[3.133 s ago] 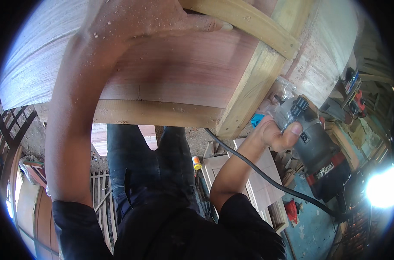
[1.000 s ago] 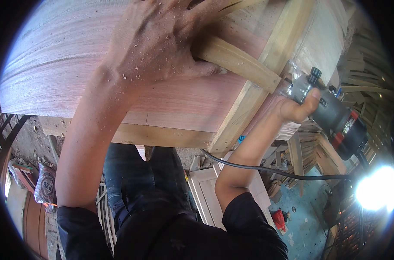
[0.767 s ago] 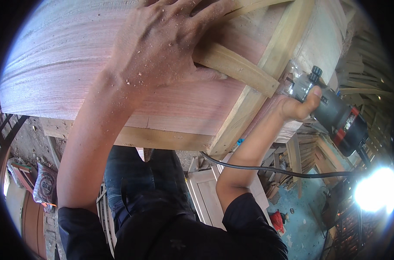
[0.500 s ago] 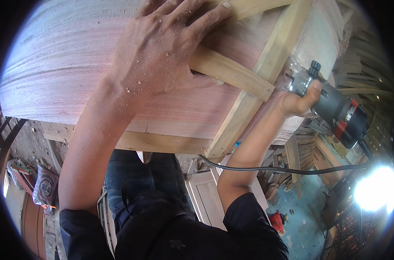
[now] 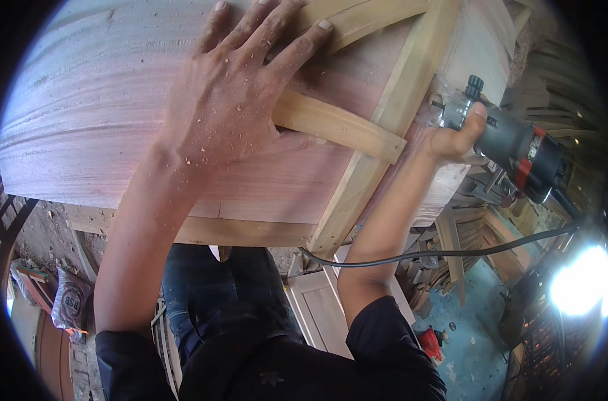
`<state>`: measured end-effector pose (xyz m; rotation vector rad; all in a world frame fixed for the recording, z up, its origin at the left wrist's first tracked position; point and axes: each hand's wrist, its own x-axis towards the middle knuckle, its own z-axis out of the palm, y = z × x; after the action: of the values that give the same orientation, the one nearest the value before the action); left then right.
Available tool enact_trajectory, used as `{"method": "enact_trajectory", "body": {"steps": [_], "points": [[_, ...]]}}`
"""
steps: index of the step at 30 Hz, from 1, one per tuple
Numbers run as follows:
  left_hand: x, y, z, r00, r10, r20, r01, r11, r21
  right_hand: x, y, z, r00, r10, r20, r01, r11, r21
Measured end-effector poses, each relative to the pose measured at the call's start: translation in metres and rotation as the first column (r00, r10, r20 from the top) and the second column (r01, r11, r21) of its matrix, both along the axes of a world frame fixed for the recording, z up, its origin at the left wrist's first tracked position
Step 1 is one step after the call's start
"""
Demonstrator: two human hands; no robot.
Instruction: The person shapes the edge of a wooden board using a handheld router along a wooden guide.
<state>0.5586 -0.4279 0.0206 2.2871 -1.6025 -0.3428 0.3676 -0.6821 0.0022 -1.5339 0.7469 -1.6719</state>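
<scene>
Gripping a grey-and-black cylindrical power tool with a red band (image 5: pixel 511 147), the right hand (image 5: pixel 454 139) is wrapped around its front end, thumb on top, most of the fingers out of sight. Well apart from it, the left hand (image 5: pixel 230 100) lies spread on a broad reddish wooden panel (image 5: pixel 116 113), clamped on nothing. From my remote seat I see the tool at the panel's right side, its clear plastic guard (image 5: pixel 427 112) just beside a long pale diagonal wooden strip (image 5: pixel 350 194); whether the cutting end touches wood, I cannot tell.

My first worry is the thick black cable (image 5: pixel 464 253): it crosses the right forearm (image 5: pixel 384 220) near the panel's corner, so a snag there could jerk the tool sideways. One-handed holding might let it tip, and a wandering nose could bite the diagonal strip or the short pale cross strip (image 5: pixel 344 127) ending on it. Loose shavings on the left hand suggest a slippery hold; if its pressure eased, the panel might shift.

As for containers, a printed plastic sack (image 5: pixel 71 299) bulges at lower left, contents hidden. On the worn teal floor (image 5: pixel 474 321) sits a bright red bundle (image 5: pixel 429 343), possibly a bag; I cannot tell what it holds.
</scene>
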Motion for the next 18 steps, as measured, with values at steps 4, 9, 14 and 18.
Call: {"method": "enact_trajectory", "body": {"steps": [4,9,14,18], "points": [[-0.005,-0.002,-0.007,0.996,0.090,0.015,-0.088,0.989,-0.119,0.004,-0.014,-0.002,1.000,-0.006,-0.012,0.005,0.997,-0.083],[-0.008,0.000,-0.021,0.992,0.123,-0.012,-0.123,0.980,-0.158,0.014,-0.021,0.000,1.000,-0.003,-0.014,0.002,0.995,-0.099],[-0.009,0.002,-0.022,0.992,0.123,-0.024,-0.125,0.983,-0.132,0.026,-0.022,0.007,0.999,-0.006,-0.045,-0.001,0.989,-0.151],[-0.008,0.000,-0.019,0.993,0.119,0.003,-0.118,0.987,-0.107,0.036,-0.027,0.010,0.999,-0.021,-0.046,0.013,0.986,-0.166]]}}
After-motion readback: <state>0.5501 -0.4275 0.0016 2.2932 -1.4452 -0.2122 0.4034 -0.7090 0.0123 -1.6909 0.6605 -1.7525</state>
